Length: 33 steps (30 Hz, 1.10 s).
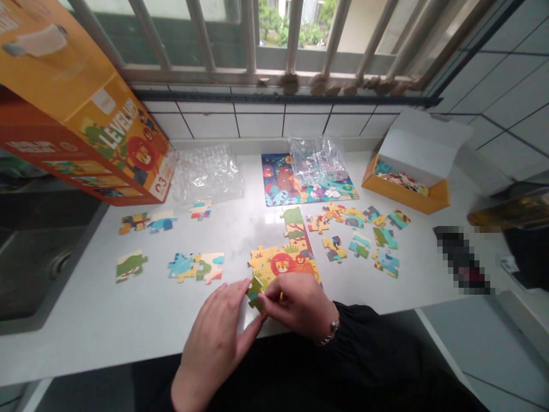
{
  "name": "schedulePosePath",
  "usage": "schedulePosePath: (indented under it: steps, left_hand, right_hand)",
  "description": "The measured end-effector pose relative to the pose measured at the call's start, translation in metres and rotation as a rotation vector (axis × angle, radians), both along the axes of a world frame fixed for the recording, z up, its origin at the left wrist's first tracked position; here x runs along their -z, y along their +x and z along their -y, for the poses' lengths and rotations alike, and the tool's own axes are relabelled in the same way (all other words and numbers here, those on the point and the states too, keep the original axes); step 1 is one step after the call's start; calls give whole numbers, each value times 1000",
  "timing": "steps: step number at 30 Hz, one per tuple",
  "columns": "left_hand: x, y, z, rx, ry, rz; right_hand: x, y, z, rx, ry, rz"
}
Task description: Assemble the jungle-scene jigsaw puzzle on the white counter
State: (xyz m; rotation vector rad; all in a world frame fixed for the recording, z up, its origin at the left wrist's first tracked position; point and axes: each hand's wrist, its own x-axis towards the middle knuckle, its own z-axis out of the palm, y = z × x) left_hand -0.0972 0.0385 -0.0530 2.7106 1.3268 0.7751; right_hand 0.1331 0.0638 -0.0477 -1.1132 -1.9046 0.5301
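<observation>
Between my two hands, at the lower left corner of a partly joined puzzle [270, 260] with a lion picture, is a green puzzle piece [254, 293]. My right hand [300, 303] pinches this piece by its right side. The fingertips of my left hand [218, 326] touch its upper left edge, and the left thumb reaches below it. Loose puzzle pieces [354, 220] lie in a group to the right of the joined part. On the left lie more pieces, among them a green one [130, 266] and a joined blue and green pair [195, 267].
A tall orange box [128, 143] stands at the left beside the sink [51, 252]. Clear plastic wrap [208, 171] and a picture sheet [278, 177] under another plastic bag [319, 157] lie at the back. An open small box [405, 191] holding pieces stands back right.
</observation>
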Motion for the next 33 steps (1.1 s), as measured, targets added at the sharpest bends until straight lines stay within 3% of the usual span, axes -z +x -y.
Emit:
schedulePosePath:
  steps: [7,14,22,33]
  left_hand:
    - [1,-2,3,2,19,24]
    - [1,-5,5,47,9,39]
    - [-4,-1,3,-67,-30,50]
    - [2,-1,-1,-112,-41,-5]
  right_hand:
    - [8,1,0,-98,-2,29]
    - [3,2,0,-158,42,111]
    - [-12,7,0,52,57,83]
    - [-8,5,0,20,11,96]
